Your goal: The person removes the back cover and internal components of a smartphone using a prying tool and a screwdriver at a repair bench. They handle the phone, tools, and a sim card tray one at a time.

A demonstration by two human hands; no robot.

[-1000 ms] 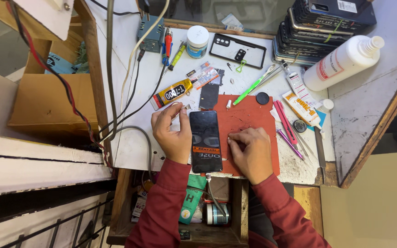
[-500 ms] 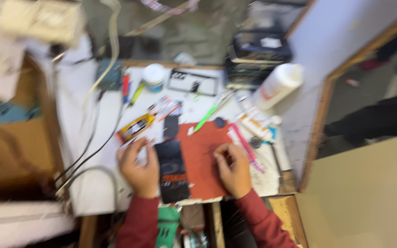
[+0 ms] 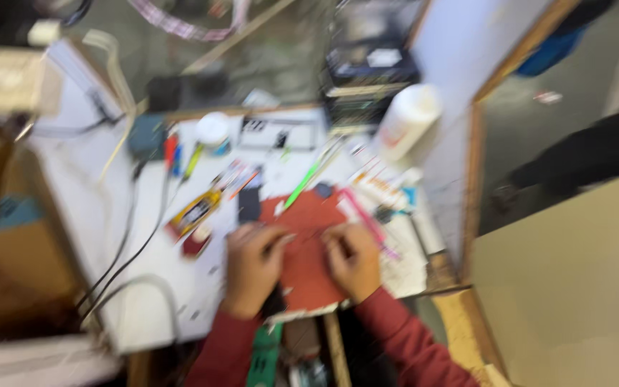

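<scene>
Left hand (image 3: 252, 269) and right hand (image 3: 354, 259) on red mat (image 3: 308, 269), blurred; yellow glue tube (image 3: 195, 212) nearby

single head-worn view, looking steeply down from above the person, close over the white workbench (image 3: 102, 215), tilted and motion-blurred, floor showing at right, both hands low centre

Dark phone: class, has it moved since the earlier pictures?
Yes, it seems. The red mat between the left hand and right hand now shows bare; a dark patch, likely the phone, sits at its near-left corner. Blur hides detail.
</scene>
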